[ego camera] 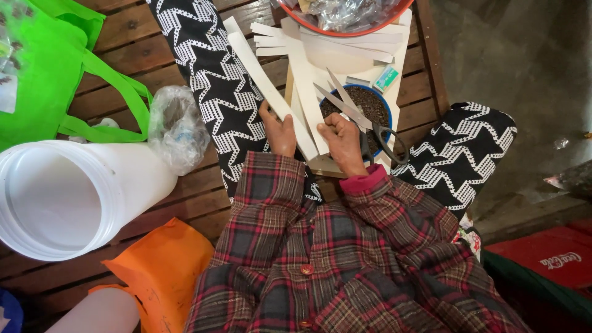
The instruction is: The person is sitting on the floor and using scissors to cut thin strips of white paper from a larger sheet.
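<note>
**Paper strips in both hands, scissors parked just to the right**

Plaid sleeves (345, 259) fill the near edge of the view, and both arms reach away from the camera to the work over the lap. Left hand (280, 132) is closed around 1 long white paper strip (265, 83), gripping its near end; the strip's long axis runs from that hand up and to the far left, over the black-and-white patterned leg (209, 80). Right hand (342, 143) is pinched on the near end of a second strip (308, 102), which points almost straight away from the body. So 2 strips, fanning apart toward the far side.

Scissors (357, 114) lie across a blue-rimmed bowl of dark grains (373, 105), blades spread and pointing far-left, black handles near-right, just beside the right hand, which is clearly the nearer one. More cut strips (345, 46) are piled farther off on the wooden counter (135, 37). At left sit a white bucket (68, 197) on its side, a crumpled plastic bag (176, 126) and a green tote (55, 68).
</note>
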